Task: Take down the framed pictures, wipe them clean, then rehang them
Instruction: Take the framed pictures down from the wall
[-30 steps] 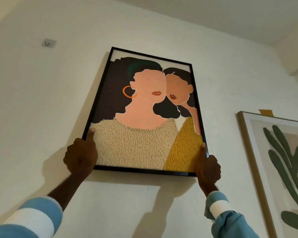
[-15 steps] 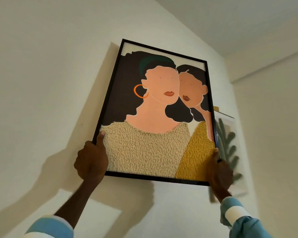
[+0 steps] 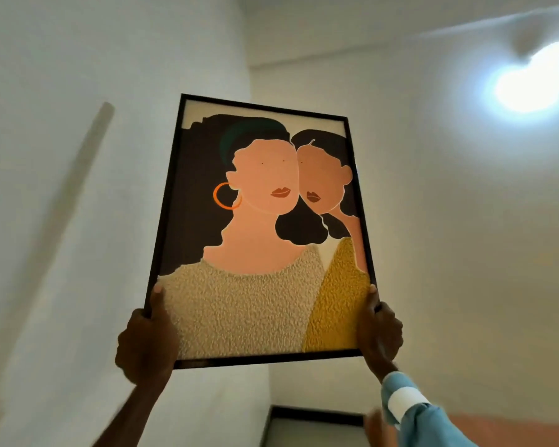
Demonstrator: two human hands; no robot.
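A black-framed picture (image 3: 262, 240) of two women, one in a beige top and one in a yellow top, is held up in the air, away from the wall. My left hand (image 3: 147, 341) grips its lower left corner, thumb on the front glass. My right hand (image 3: 380, 333) grips its lower right corner, thumb along the frame's side. The picture tilts slightly, with its top leaning away from me.
A white wall (image 3: 78, 156) runs along the left, meeting a second wall at a corner behind the picture. A bright ceiling lamp (image 3: 530, 82) glares at the upper right. A dark-edged doorway or frame top (image 3: 313, 417) shows at the bottom.
The picture has come off the wall and swung right toward the room's corner. The plant picture beside it has left the view. Both hands keep their hold.
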